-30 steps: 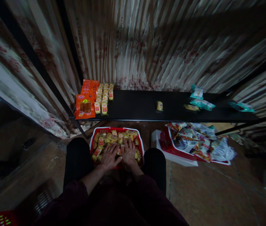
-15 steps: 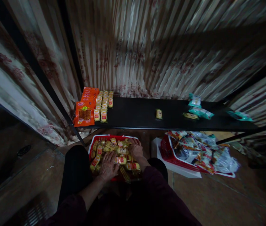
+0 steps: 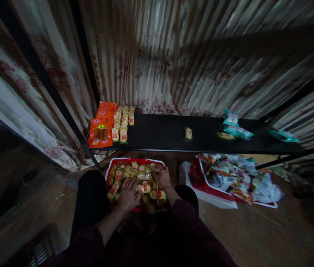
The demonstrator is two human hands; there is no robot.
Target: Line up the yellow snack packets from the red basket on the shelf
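The right hand (image 3: pixel 163 175) has been moved to the far-right corner of the basket (image 3: pixel 147 161), grip unclear, with packets (image 3: pixel 143 188) best steadied lightly by the spread left hand (image 3: pixel 129 194).

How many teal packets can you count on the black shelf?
3. On the black shelf, one packet sits toward the back, a second packet lies just in front, and a third packet lies farther right. More may be hidden.

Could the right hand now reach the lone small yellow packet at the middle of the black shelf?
Probably yes: the right hand needs only to clear the front edge of the black shelf; nothing visible blocks the small yellow packet.
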